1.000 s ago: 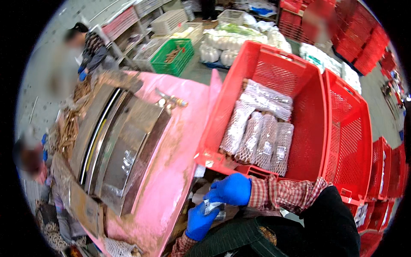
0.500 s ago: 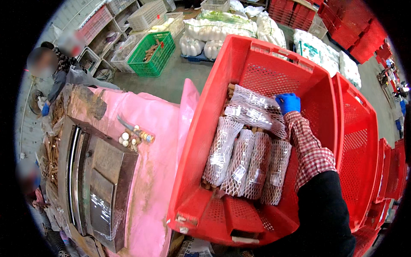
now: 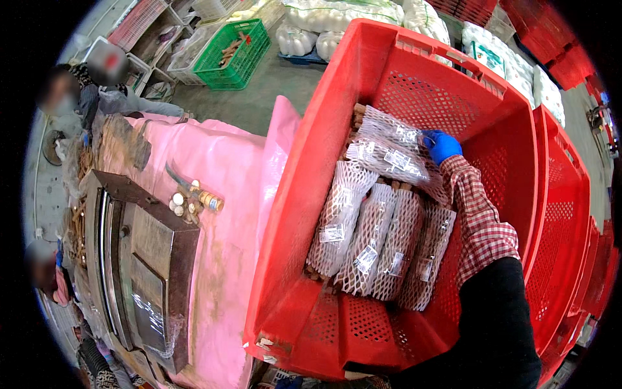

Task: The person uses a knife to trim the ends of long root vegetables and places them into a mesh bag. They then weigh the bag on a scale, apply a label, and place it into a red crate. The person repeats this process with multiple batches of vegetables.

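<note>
My right hand, in a blue glove, is inside the large red crate, its fingers curled on the right end of an upper netted bundle. Several bundles of brown sticks in white foam netting, with printed labels, lie in the crate; a second crosswise one is just nearer me, and upright-running ones line the near part. A small bit of blue glove at the lower edge seems to be my left hand; its fingers are hidden.
A pink-covered table on the left carries a metal machine, a curved blade and fittings. Co-workers work beyond it. A green crate, white sacks and more red crates stand around.
My hands were together below the crate on a small label; my right hand has since reached forward into the crate onto the crosswise bundles. My view has shifted over the crate.
</note>
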A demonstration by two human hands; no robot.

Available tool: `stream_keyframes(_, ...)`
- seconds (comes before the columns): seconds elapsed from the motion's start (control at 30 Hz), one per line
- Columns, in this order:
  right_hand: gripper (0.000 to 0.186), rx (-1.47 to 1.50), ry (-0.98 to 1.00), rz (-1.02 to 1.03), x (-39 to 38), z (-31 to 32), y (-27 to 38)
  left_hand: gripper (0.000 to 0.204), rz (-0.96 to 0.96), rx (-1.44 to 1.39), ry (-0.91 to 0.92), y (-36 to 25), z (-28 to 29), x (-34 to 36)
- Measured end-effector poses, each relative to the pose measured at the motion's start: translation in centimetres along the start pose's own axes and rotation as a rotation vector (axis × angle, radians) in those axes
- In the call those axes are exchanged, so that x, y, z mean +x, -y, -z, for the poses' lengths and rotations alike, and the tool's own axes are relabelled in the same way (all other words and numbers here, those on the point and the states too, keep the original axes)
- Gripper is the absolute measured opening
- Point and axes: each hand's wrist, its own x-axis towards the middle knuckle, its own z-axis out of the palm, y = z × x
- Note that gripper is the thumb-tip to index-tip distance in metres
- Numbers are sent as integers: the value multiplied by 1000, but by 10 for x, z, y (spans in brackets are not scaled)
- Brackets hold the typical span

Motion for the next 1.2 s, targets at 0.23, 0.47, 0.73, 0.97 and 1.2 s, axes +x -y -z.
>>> stream_keyframes(0.23, 33, -253, 221, -30, 43, -21, -13, 24, -24, -36, -10, 7, -4, -9)
stream_keyframes(0.47, 31, 500, -141, 259, -7, 26, 49, 23, -179, -281, -11, 5, 13, -44)
stream_keyframes(0.73, 36, 525, 683, 1062, -242, 116, 243, 21, -533, -743, -222, -3, 15, -75)
stream_keyframes(0.97, 46, 231, 440, 1579, -384, 75, 304, 19, -767, -450, -173, 39, 28, -110)
stream_keyframes(1.2, 22, 851, 712, 622, -440, 25, 298, 28, -706, -414, -74, 97, 28, -66)
